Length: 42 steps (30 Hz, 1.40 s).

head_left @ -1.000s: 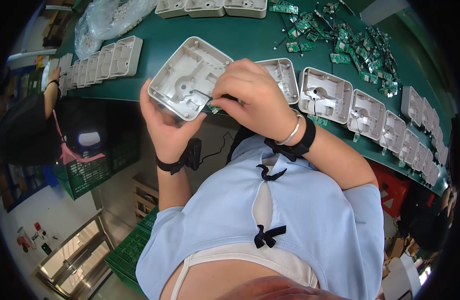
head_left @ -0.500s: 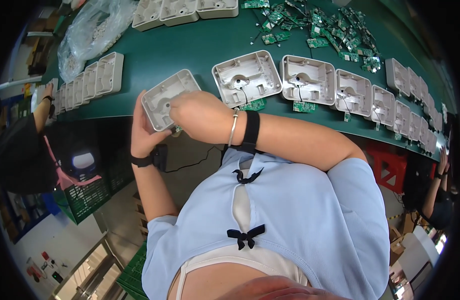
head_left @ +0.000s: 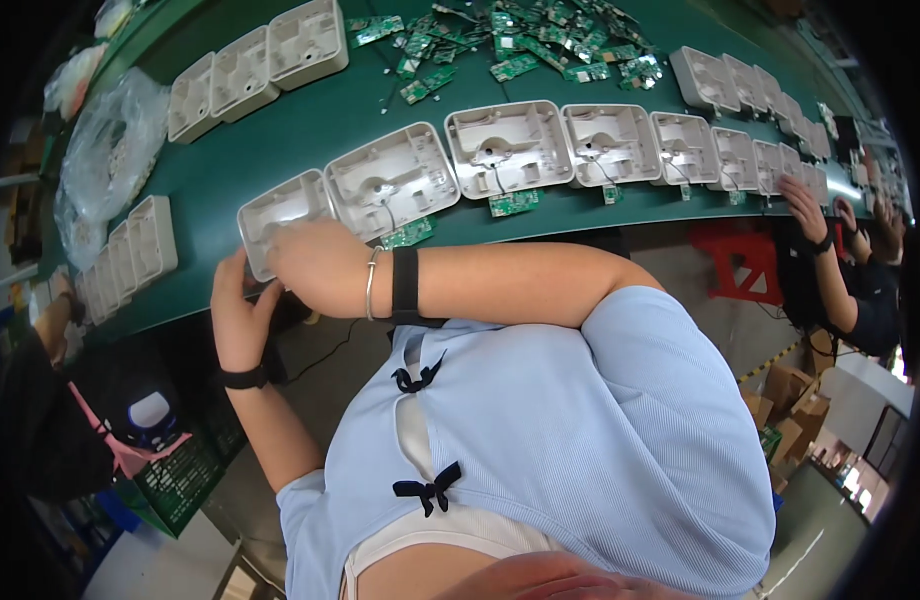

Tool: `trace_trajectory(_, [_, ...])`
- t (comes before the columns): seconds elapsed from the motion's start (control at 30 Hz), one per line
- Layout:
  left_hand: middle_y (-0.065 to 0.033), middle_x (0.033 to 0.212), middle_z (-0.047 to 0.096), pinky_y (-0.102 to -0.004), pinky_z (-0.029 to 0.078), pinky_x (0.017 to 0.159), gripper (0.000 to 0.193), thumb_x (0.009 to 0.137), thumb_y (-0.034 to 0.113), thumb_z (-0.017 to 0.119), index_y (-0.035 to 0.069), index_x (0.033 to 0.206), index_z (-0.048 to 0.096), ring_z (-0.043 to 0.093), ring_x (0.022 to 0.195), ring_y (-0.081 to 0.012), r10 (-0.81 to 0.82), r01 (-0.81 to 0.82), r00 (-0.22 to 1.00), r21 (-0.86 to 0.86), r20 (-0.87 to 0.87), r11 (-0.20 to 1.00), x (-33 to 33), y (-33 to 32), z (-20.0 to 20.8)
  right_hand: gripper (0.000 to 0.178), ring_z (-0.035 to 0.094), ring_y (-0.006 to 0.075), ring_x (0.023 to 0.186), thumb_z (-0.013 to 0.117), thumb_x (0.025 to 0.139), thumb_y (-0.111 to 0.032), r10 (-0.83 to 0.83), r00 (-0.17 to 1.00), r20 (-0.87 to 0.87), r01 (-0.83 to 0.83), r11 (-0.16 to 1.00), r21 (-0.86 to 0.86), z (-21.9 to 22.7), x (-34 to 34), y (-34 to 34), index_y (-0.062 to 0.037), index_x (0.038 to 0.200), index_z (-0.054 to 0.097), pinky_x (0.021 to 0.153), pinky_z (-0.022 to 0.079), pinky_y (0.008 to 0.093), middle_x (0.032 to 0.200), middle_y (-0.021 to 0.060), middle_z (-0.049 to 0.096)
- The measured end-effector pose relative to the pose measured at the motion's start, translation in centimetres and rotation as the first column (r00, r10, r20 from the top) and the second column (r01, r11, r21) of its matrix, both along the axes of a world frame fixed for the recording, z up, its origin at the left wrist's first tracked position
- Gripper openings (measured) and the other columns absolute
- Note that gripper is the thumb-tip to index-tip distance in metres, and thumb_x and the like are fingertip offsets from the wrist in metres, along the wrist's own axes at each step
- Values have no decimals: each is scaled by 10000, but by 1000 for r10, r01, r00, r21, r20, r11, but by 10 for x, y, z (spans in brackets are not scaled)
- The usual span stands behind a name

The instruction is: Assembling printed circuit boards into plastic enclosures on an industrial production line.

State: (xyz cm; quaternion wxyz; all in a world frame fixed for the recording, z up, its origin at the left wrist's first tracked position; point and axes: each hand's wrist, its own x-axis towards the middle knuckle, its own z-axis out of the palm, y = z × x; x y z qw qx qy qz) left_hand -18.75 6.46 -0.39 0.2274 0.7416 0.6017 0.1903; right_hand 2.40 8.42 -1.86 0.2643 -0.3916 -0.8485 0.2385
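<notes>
An open, off-white plastic housing lies at the left end of the front row, near the table's front edge. My left hand is at its near left corner, fingers and thumb curled about that corner. Bent across from the right, my right hand covers the housing's near part with its fingers drawn together; what they hold is hidden. Right beside it stands another housing, with a wire running out to a green circuit board at its front.
More housings with boards continue to the right. Loose circuit boards are heaped at the back of the green table. Stacked housings and a clear plastic bag stand left. Other people's hands show at the right.
The held housing has come down from a raised tilt to the row's left end, beside its neighbour. Both my hands have moved with it. The whole view has shifted and turned.
</notes>
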Motion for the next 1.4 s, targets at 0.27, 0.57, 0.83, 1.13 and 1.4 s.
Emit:
trace_trajectory(0.27, [-133, 1070, 703, -377, 554, 775, 425, 889, 60, 759, -5, 1300, 673, 670, 800, -221, 54, -90, 992, 348, 112, 933, 64, -6, 20, 286, 618, 398, 1054, 776, 830, -170, -223, 965, -137, 242, 960, 141, 50, 144, -12, -23, 1055, 678, 921, 512, 483, 1092, 164, 648])
trace_trajectory(0.57, [-85, 791, 689, -305, 513, 657, 267, 973, 215, 742, -40, 1051, 731, 631, 675, -167, 18, -20, 993, -21, -120, 1000, 119, 22, 22, 745, 559, 401, 1187, 874, 752, -310, -873, 469, 136, 828, 488, 275, 15, 260, -42, -18, 1366, 570, 991, 495, 486, 1356, 199, 549])
trace_trajectory(0.83, [-85, 768, 679, -297, 493, 628, 258, 960, 203, 752, -51, 995, 724, 609, 646, -147, -135, 131, 991, -171, -16, 977, 148, 25, 23, 631, 553, 395, 1219, 831, 788, -270, -860, 476, 185, 847, 505, 169, 15, 293, -59, -33, 1330, 612, 1009, 480, 481, 1363, 180, 562])
trace_trajectory(1.13, [-63, 703, 655, -283, 466, 595, 246, 956, 182, 756, -59, 928, 716, 579, 613, -113, -301, 283, 953, -236, -43, 930, 193, 37, 30, 467, 557, 405, 1219, 777, 829, -160, -981, 178, -75, 889, 128, 440, 31, 402, -100, -50, 1268, 658, 1060, 440, 493, 1350, 185, 589])
trace_trajectory(1.4, [-29, 692, 662, -251, 453, 587, 222, 975, 133, 742, -74, 900, 711, 567, 618, -70, -209, 227, 974, -356, 89, 906, 197, 44, 27, 269, 645, 378, 1058, 753, 901, -162, -959, -220, 180, 869, -109, 483, -9, 603, -183, -113, 1165, 738, 896, 544, 466, 1123, 143, 689])
